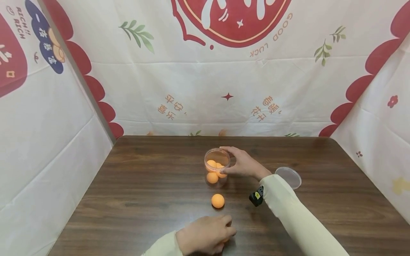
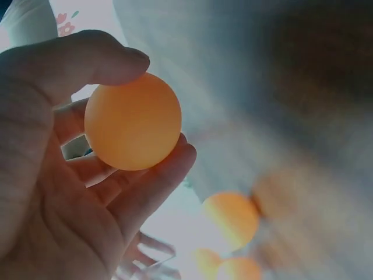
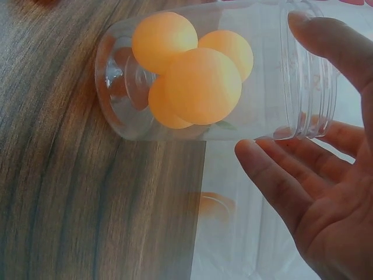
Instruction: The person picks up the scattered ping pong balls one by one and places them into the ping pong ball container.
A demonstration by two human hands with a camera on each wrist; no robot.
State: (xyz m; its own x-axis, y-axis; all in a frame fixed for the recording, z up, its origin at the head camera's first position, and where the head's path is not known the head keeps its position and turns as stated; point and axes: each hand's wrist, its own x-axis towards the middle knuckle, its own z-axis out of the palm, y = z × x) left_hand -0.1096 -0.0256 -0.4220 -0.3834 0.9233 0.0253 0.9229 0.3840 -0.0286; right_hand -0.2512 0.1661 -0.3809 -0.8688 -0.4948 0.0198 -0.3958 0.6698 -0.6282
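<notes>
My left hand (image 1: 205,234) is low over the table's near side, pinching an orange ping-pong ball (image 2: 133,122) between thumb and fingers; the head view mostly hides this ball behind the hand. A clear plastic jar (image 3: 265,87) stands upright without a lid, with several orange ping-pong balls (image 3: 203,86) inside. From its right side, my right hand (image 1: 241,163) grips the jar near the threaded mouth, thumb on one side and fingers on the other. Between the jar and my left hand, one loose ping-pong ball (image 1: 217,201) lies on the table.
A round clear lid (image 1: 289,177) lies flat on the dark wooden table (image 1: 144,185), right of the jar and partly behind the right sleeve. Printed white cloth (image 1: 192,81) hangs behind the table's far edge and along both sides.
</notes>
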